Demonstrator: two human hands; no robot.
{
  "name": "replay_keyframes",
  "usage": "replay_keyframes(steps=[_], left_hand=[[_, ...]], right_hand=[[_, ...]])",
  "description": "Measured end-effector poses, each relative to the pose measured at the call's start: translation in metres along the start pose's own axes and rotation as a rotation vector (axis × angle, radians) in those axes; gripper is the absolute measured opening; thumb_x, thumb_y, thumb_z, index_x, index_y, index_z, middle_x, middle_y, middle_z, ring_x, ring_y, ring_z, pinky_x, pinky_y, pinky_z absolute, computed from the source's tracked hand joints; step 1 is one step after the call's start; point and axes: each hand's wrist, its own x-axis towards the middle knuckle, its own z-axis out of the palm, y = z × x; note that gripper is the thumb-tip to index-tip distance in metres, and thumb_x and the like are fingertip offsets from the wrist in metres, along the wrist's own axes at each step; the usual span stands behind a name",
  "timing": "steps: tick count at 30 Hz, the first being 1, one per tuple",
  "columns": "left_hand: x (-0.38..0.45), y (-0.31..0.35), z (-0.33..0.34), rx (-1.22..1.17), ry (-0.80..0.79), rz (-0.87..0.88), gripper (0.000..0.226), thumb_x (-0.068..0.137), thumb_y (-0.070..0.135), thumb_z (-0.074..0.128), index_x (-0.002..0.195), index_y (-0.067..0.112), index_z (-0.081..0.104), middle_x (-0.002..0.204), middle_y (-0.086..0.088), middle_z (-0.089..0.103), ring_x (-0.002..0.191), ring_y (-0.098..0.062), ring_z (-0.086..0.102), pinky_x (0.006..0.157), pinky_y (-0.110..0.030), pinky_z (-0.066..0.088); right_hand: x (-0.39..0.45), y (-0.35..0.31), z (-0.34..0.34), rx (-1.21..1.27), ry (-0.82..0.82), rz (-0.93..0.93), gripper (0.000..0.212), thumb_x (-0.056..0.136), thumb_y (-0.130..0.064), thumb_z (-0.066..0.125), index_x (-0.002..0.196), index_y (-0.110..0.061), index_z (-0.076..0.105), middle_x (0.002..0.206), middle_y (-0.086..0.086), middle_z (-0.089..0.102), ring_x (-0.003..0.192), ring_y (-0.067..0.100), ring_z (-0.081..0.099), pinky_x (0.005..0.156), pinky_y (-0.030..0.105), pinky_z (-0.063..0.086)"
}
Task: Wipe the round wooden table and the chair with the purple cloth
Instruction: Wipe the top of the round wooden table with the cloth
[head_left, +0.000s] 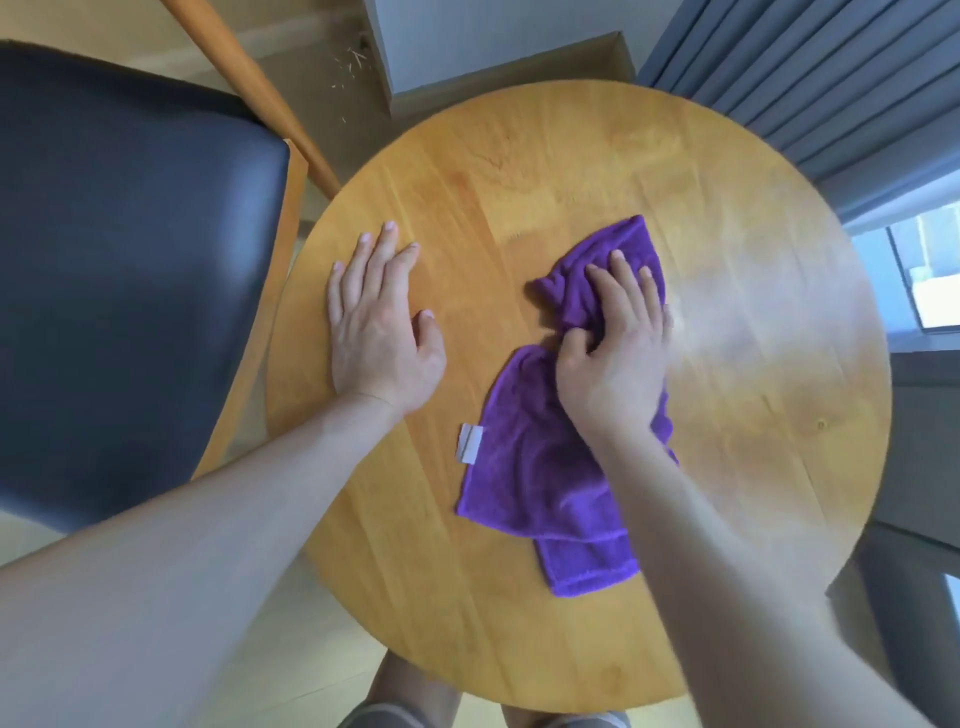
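Note:
The round wooden table (727, 426) fills the middle of the view. On it lies the purple cloth (524, 467), crumpled, with a white label at its left edge. My right hand (615, 348) lies on the cloth's upper part, its thumb and fingers bunching the fabric. My left hand (382, 322) rests flat on the bare wood at the table's left side, fingers straight. The chair (130, 270), with a dark padded seat and wooden frame, stands to the left, close against the table's edge.
Grey curtains (810, 78) hang at the upper right beside a bright window (930, 270). A wall corner (498, 67) stands behind the table. Small debris (356, 60) lies on the floor there. My legs (410, 691) show under the table's near edge.

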Motion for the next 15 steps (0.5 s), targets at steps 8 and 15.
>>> replay_keyframes(steps=[8,15], left_hand=[[-0.032,-0.031,-0.039,-0.012,-0.252,0.072,0.074,0.09,0.003,0.056,0.158,0.019,0.035,0.172,0.008,0.015,0.158,-0.007,0.005,0.129,-0.031,0.008],[-0.106,-0.055,-0.044,0.013,-0.226,0.034,0.08,0.085,0.005,0.065,0.158,0.011,0.033,0.172,0.002,0.017,0.159,-0.014,0.009,0.129,-0.038,0.011]], right_hand=[[-0.07,-0.085,0.061,-0.018,-0.176,-0.124,0.079,0.08,-0.026,0.033,0.158,-0.016,0.032,0.17,0.0,0.013,0.157,0.024,0.001,0.126,0.046,-0.002],[-0.103,-0.054,0.048,-0.029,-0.402,-0.471,0.081,0.078,-0.025,0.018,0.156,-0.015,0.036,0.169,0.0,0.019,0.157,0.025,0.006,0.127,0.044,-0.002]])
